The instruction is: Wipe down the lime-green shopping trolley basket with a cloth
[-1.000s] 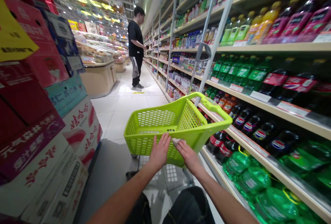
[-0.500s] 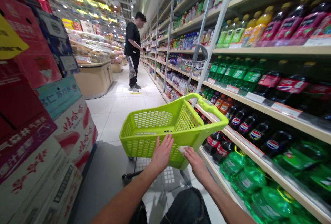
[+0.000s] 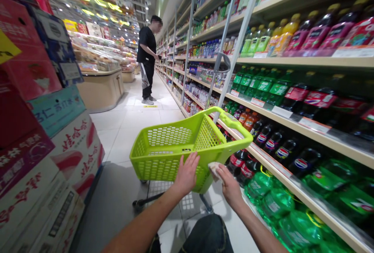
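Note:
A lime-green plastic shopping cart basket (image 3: 172,144) stands in the aisle before me, tilted, with nothing visible inside. My left hand (image 3: 187,173) lies flat against its near wall, fingers spread. My right hand (image 3: 229,181) pinches a small white cloth (image 3: 214,167) against the basket's near right corner. The green handle (image 3: 233,122) runs along the basket's right rim.
Shelves of soda bottles (image 3: 280,148) line the right side at knee to head height. Stacked red and white cartons (image 3: 43,128) wall the left. A person in black (image 3: 147,58) stands farther down the tiled aisle by a counter (image 3: 101,87).
My right hand with the cloth has slid right along the basket's near wall to its corner. The left hand stays flat on the wall. The view has drifted slightly rightward.

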Demonstrator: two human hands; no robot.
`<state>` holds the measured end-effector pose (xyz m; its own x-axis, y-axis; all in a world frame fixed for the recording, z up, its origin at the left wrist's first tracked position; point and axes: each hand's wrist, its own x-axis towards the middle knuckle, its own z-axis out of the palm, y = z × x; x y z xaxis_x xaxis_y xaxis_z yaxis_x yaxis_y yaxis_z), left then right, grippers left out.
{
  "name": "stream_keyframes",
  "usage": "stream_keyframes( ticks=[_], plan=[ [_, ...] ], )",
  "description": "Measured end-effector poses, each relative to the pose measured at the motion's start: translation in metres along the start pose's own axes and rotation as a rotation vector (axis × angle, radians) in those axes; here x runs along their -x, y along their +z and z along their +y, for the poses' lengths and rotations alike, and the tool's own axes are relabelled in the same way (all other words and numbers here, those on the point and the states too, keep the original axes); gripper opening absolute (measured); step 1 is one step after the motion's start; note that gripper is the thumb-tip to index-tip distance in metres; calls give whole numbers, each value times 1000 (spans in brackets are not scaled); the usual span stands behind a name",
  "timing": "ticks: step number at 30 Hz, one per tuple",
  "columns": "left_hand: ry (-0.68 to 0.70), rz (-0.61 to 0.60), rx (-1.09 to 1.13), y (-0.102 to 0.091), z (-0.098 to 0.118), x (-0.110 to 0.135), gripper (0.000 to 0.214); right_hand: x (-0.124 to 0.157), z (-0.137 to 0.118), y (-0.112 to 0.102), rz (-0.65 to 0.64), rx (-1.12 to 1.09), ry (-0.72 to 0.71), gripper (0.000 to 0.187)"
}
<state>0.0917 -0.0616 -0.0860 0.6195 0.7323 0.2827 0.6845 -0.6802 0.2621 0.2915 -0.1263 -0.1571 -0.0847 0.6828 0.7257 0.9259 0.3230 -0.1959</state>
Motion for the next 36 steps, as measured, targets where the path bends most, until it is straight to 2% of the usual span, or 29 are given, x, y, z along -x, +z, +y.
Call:
stream_keyframes(
  ticks=[4,7,9,12,15,17,18,20,22,24,26,31,33,36],
  plan=[
    [-29,54,86,-3,11,-6,64,-54,-6,-49,190,-28,95,56],
    [-60,98,22,-8,2,-11,63,-92,15,-86,410,88,136,55],
    [-153,79,-41,-7,-11,-12,64,-99,35,-93,432,162,133,55],
    [-212,18,-125,-2,-28,-8,70,-78,52,-72,321,196,99,54],
    [-187,2,-161,2,-33,-4,73,-36,45,-36,159,149,20,54],
    [-191,-3,-161,2,-33,-3,73,-18,37,-27,35,94,-50,56],
    [-192,-6,-157,2,-33,-3,73,-16,35,-29,4,73,-70,57],
    [-189,-11,-146,1,-33,-3,74,-27,37,-45,73,70,-35,55],
    [-186,-8,-137,1,-33,-3,74,-53,44,-67,256,113,78,53],
    [-186,-3,-140,2,-33,-3,75,-81,48,-77,341,157,136,52],
    [-186,-3,-149,3,-33,-3,75,-98,39,-67,278,170,85,52],
    [-158,-13,-151,3,-34,0,75,-94,-13,-1,-34,93,-243,42],
    [-163,-11,-158,1,-37,2,73,-93,-15,1,-65,123,-257,39],
    [-218,4,-169,-1,-43,8,71,-102,9,-30,0,227,-145,37]
  ],
)
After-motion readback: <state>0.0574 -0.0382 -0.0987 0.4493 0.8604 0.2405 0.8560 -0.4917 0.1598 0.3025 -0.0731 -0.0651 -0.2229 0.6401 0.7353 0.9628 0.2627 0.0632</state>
